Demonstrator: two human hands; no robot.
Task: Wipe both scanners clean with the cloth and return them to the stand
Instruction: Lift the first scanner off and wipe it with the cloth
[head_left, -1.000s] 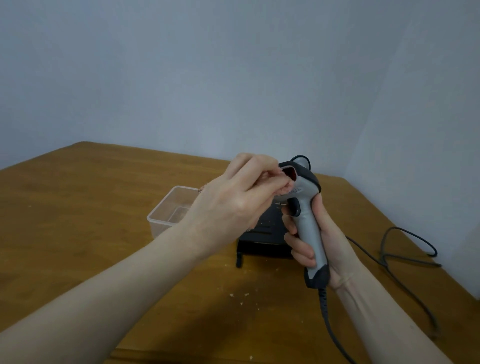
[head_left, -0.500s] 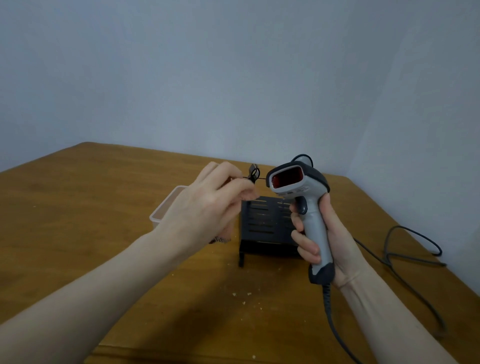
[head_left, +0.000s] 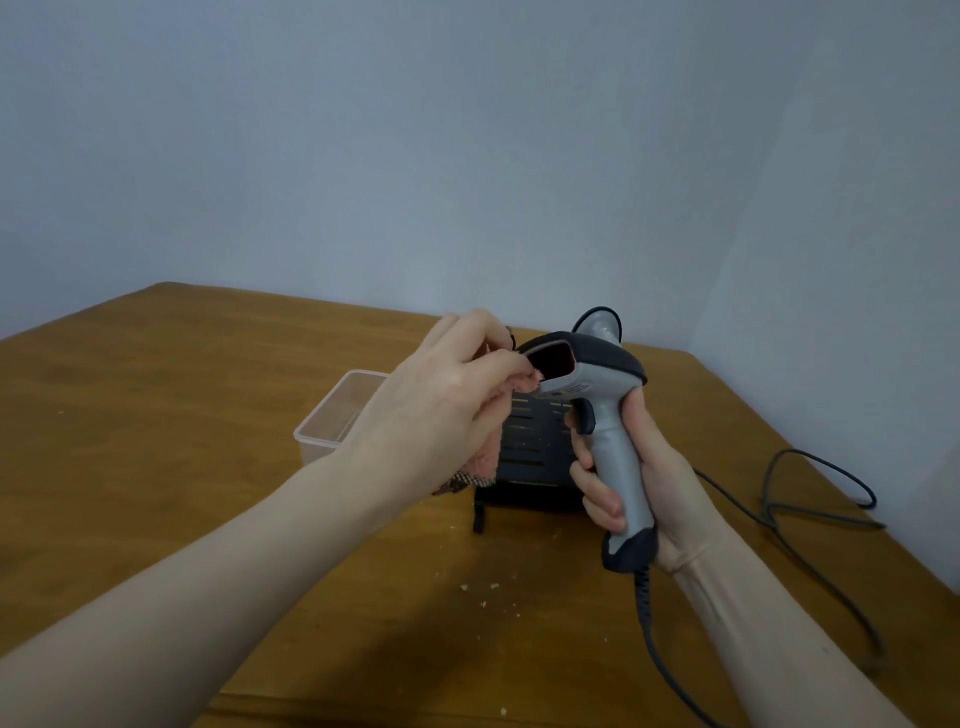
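counter (head_left: 218, 467): wood, fills the lower frame, crumbs scattered at 6 o'clock of the stand.

stand (head_left: 535, 452): black slotted rack, centre of the counter, partly hidden behind both hands. Looks empty from here, though its back is hidden.

clear tub (head_left: 332, 421): just beside the stand at 9 o'clock, sitting on the counter.

cable (head_left: 810, 499): loops over the counter at 3 o'clock of the stand; another lead runs from the scanner's butt down to 6 o'clock.

scanner (head_left: 608, 415): held in the air in front of the stand, long axis close to upright, butt at 6 o'clock, head at 12, scan window facing 9 o'clock toward the other hand.

right hand (head_left: 639, 478): grip wrapped round the scanner handle, fingers curled on the near side, forefinger up by the trigger.

left hand (head_left: 447, 405): grip pinching the cloth (head_left: 488, 447), bunched pink fabric hanging under the palm. Cloth tip sits at the window's 9 o'clock edge, touching or very nearly so; can't tell which.

second scanner (head_left: 597, 325): only a grey tip and a cable loop show behind the held head at 12 o'clock. Can't tell what it rests on.

Key relation: window lies at 3 o'clock of the cloth pinch, so the wipe stroke runs across the handle axis. Left hand is nearer the window and does the work; right only steadies. My read: mid-wipe on scanner one, nothing returned yet.
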